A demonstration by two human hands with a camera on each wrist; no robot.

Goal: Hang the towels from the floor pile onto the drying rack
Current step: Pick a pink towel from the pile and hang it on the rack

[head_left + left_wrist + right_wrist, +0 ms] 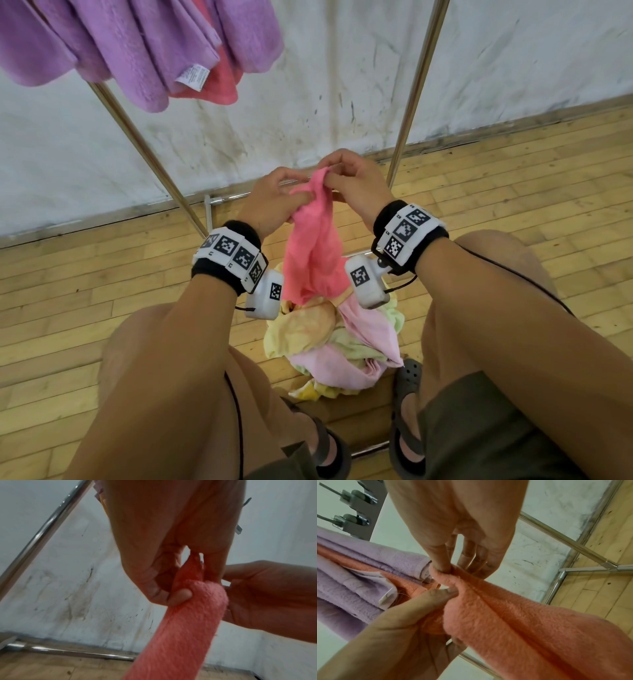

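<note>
Both hands, left hand [274,202] & right hand [352,186], pinch the fluffy coral-pink towel [313,260] by its top edge; the rest hangs below fingertips. Purple towels [137,44] already on steel drying rack [416,89]; pastel floor pile [335,339] left.

The head view looks steeply down from above the knees, facing the wall [342,85] at 12 o'clock, with the floor [68,308] below it. The left wrist view sits close under the left hand [163,547], looking up along it toward the wall. The right wrist view sits just as near under the right hand [453,520], tilted up toward 10 o'clock. All three share the pink towel [313,253] and both hands.
</note>
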